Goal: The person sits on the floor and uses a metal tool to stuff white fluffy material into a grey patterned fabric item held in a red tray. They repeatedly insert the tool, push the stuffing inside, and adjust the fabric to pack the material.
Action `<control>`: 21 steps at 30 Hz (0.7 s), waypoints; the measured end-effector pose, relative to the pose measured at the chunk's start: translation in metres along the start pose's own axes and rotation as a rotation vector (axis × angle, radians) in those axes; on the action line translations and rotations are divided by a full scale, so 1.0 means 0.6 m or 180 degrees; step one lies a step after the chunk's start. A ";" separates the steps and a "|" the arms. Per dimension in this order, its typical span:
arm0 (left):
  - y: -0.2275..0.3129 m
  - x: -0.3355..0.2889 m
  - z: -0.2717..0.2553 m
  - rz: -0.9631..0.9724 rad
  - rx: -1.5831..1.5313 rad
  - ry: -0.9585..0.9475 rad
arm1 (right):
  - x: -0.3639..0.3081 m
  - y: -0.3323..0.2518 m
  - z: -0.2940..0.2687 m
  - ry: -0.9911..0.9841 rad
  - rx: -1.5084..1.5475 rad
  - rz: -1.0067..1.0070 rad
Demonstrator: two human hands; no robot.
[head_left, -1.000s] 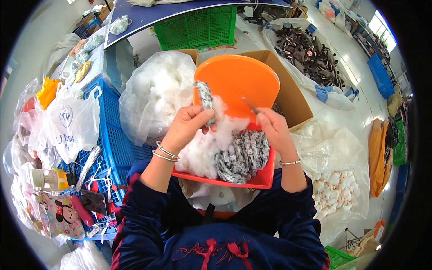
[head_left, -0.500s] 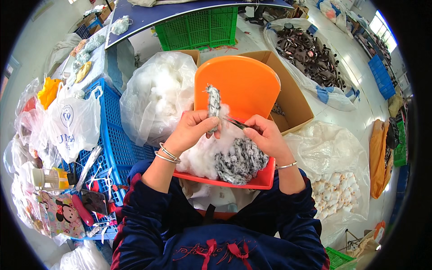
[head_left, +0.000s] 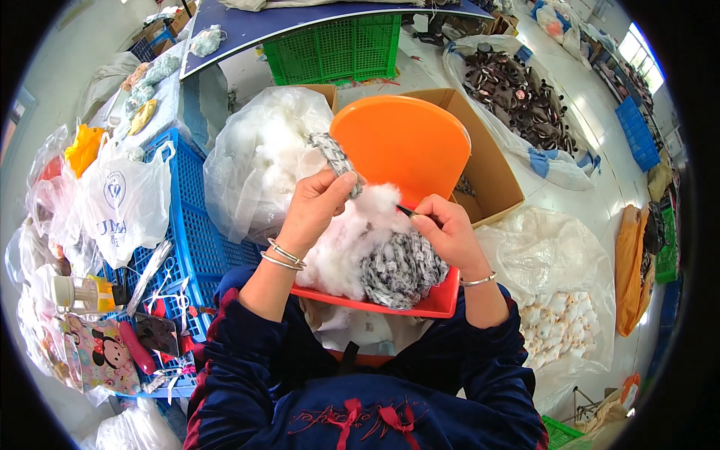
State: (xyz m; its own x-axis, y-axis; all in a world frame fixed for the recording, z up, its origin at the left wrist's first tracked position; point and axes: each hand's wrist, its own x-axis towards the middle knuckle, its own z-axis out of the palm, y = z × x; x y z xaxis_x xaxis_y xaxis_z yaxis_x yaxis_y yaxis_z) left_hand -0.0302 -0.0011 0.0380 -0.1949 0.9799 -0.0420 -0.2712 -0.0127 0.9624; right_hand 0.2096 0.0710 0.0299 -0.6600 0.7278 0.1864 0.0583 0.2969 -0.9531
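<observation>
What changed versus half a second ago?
The fuzzy grey-and-white piece in the left hand tipped left; the thin dark tool in the right hand swung right, away from it, to the white stuffing. Nothing was let go; the red tray stayed put.

Left hand [head_left: 321,202] pinching fuzzy piece [head_left: 330,152]; right hand [head_left: 450,231] holding tool [head_left: 406,211].

Tip of dark tool [head_left: 406,211] lost against white stuffing [head_left: 337,259]. Lower end of grey strip [head_left: 330,152] covered by left hand [head_left: 319,202]. Tool's handle mostly hidden by right hand [head_left: 446,226]. Floor of red tray [head_left: 442,301] covered by stuffing and grey bundle [head_left: 401,271]. Cardboard box [head_left: 493,169] partly blocked by orange panel [head_left: 405,142]. Blue table [head_left: 232,28] cut off by top edge.
</observation>
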 end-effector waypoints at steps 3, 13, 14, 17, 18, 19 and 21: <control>-0.012 0.001 -0.002 -0.0170 -0.0408 0.0101 | 0.000 0.004 0.008 -0.0035 -0.0060 0.0017; -0.009 -0.013 0.033 -0.0105 0.0107 0.0085 | 0.004 -0.003 0.021 0.0088 -0.0286 -0.0011; -0.011 -0.014 0.037 -0.0044 0.0070 0.0100 | 0.003 0.000 0.024 0.0077 -0.0172 0.0044; -0.021 -0.018 0.050 0.0101 -0.0061 0.0121 | -0.005 0.013 0.039 0.0024 0.0576 0.0405; -0.027 -0.018 0.053 0.0123 -0.0117 0.0108 | -0.006 0.016 0.044 0.0002 0.0894 0.0558; -0.030 -0.019 0.053 0.0145 -0.0174 0.0094 | -0.006 0.014 0.046 0.0004 0.0918 0.0537; -0.032 -0.020 0.054 0.0163 -0.0166 0.0002 | -0.006 0.010 0.049 0.0005 0.0968 0.0500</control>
State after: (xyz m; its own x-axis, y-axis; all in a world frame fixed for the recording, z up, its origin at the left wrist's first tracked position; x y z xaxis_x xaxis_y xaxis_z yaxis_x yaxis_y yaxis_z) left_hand 0.0081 -0.0061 0.0286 -0.2103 0.9776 0.0068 -0.3095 -0.0732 0.9481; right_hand 0.1900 0.0521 0.0164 -0.6595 0.7510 0.0319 -0.0672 -0.0166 -0.9976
